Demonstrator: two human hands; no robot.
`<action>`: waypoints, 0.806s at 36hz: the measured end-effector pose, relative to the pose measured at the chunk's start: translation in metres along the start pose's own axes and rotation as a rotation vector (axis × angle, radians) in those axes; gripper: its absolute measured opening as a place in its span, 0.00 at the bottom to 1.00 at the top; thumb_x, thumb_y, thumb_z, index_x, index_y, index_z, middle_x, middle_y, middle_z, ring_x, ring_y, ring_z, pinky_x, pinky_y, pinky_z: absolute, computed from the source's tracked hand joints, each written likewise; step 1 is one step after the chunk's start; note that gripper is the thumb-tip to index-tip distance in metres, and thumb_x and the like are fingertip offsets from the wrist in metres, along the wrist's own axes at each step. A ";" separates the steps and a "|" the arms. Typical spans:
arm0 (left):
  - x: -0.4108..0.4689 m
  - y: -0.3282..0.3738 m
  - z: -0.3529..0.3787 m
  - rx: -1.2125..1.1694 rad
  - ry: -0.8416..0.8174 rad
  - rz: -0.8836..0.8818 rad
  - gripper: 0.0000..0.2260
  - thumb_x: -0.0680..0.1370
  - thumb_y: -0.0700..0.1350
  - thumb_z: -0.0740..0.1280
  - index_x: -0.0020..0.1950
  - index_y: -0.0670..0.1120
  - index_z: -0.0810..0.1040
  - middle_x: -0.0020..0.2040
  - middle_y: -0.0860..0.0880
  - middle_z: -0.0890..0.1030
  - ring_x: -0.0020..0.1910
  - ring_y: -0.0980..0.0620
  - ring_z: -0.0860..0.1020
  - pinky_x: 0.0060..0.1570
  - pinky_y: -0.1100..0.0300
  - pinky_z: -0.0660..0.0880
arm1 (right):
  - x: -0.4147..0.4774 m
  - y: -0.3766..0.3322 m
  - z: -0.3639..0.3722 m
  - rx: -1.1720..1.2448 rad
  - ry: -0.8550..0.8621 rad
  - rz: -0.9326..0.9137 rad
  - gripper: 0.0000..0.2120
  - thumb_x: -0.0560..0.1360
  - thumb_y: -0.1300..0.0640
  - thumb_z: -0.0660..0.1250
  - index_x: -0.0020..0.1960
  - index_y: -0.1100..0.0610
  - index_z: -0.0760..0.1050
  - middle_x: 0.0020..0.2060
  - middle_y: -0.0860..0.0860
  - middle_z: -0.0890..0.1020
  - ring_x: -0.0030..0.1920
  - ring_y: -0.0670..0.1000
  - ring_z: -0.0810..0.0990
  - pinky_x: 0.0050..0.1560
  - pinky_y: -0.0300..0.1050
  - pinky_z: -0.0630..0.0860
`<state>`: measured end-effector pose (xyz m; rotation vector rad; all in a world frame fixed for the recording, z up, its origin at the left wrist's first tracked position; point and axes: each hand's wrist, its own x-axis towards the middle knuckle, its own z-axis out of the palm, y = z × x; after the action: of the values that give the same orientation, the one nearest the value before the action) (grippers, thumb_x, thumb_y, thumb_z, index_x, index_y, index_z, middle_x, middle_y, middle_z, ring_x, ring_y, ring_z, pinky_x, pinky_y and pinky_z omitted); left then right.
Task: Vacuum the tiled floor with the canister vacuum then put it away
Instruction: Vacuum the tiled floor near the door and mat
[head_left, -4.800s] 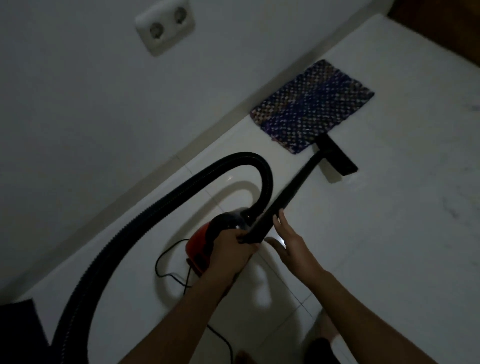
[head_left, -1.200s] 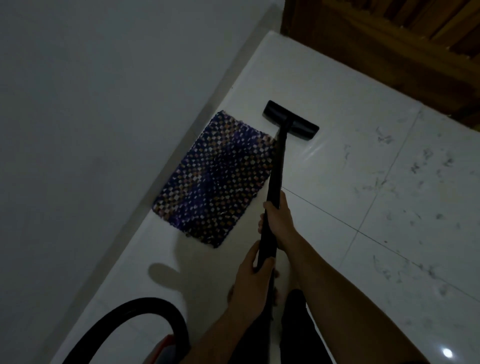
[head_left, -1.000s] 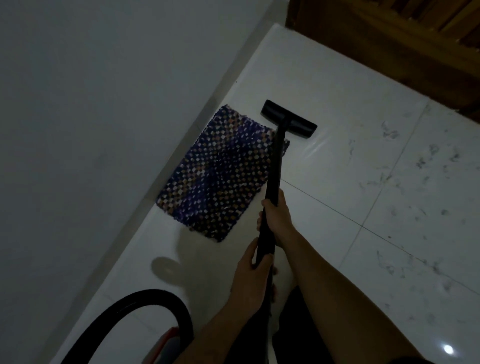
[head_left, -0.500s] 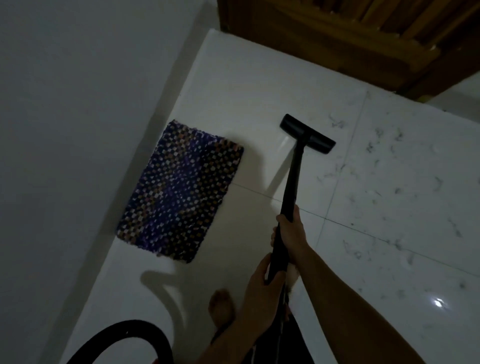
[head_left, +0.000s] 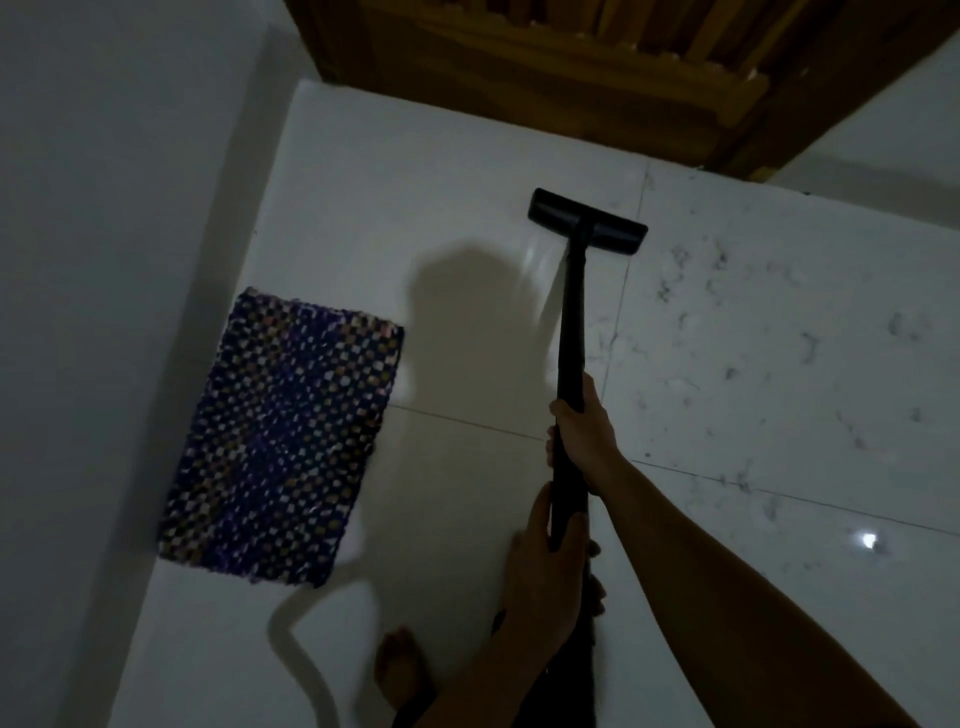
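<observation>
Pretty dim in here, so bear with us. We've got both hands on the wand (head_left: 571, 322). Our right hand (head_left: 584, 436) is wrapped round it further out toward the head, and our left hand (head_left: 545, 587) grips it lower down, closer to our body, with the thumb lying up along the tube. The wand runs almost straight away from us and slopes down to the head (head_left: 587, 222), which sits flat on the floor (head_left: 779, 364), its right end just about on a grout line. The tiles left of that line look plain white and the ones to the right have grey marbling. Past the head there's some wooden furniture (head_left: 571, 78), near it but not touching. The mat (head_left: 280, 436), a woven blue and purple thing, lies flat off to our left along the wall (head_left: 104, 208), well apart from the head and wand. A big soft shadow falls on the tiles between mat and wand, and a thin curved one trails below the mat. Our bare foot (head_left: 400, 670) pokes in at the bottom, left of the left hand. A small bright glint of light shows on the tile off to the right.
</observation>
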<state>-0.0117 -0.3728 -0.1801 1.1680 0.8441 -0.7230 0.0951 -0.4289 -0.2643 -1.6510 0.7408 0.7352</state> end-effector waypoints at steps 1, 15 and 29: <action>0.004 0.005 0.005 -0.004 -0.011 0.001 0.22 0.81 0.44 0.58 0.74 0.54 0.58 0.37 0.47 0.77 0.19 0.58 0.72 0.20 0.65 0.72 | 0.006 -0.004 -0.005 -0.001 0.006 -0.001 0.20 0.79 0.62 0.58 0.68 0.47 0.65 0.31 0.56 0.72 0.25 0.52 0.71 0.23 0.39 0.73; 0.061 0.042 0.070 0.022 -0.076 0.036 0.20 0.81 0.44 0.57 0.73 0.54 0.59 0.37 0.48 0.76 0.18 0.57 0.73 0.21 0.66 0.72 | 0.068 -0.040 -0.072 -0.014 0.097 -0.005 0.19 0.78 0.62 0.59 0.65 0.46 0.65 0.31 0.56 0.73 0.25 0.52 0.73 0.23 0.40 0.73; 0.089 0.058 0.087 -0.025 -0.145 0.019 0.15 0.82 0.43 0.55 0.68 0.49 0.65 0.36 0.46 0.73 0.18 0.58 0.72 0.20 0.66 0.71 | 0.111 -0.048 -0.094 -0.077 0.066 0.012 0.26 0.77 0.64 0.59 0.71 0.47 0.60 0.32 0.54 0.72 0.26 0.52 0.73 0.28 0.45 0.74</action>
<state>0.0984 -0.4478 -0.2141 1.0859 0.7176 -0.7697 0.2089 -0.5231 -0.3069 -1.7495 0.7781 0.7283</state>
